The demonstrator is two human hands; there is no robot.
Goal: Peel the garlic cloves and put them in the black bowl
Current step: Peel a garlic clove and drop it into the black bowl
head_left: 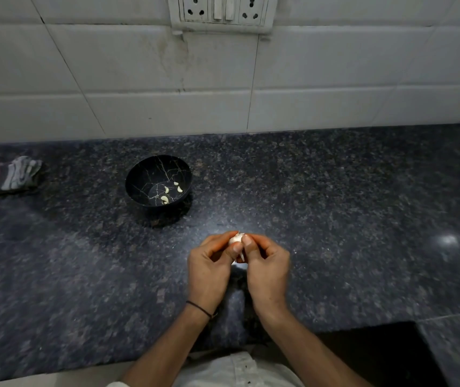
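Holding a white garlic (235, 238) between them, the person's two hands are close together, just above the dark speckled bench (362, 205). The left hand (209, 270) curls its fingers and thumb round the garlic from one side. The right hand (267, 269) pinches it from the other side, with the thumb on top. A thin black string (200, 308) goes round the left wrist. The black bowl (145, 177) stands on the bench, farther back and to the left of the hands, well apart from them. A few peeled cloves (164, 198) lie in the bottom of it. A folded striped cloth (12, 175) lies far off to the left. Behind the bench is a white tiled wall (139, 79) with a plug board (220, 11) up high.
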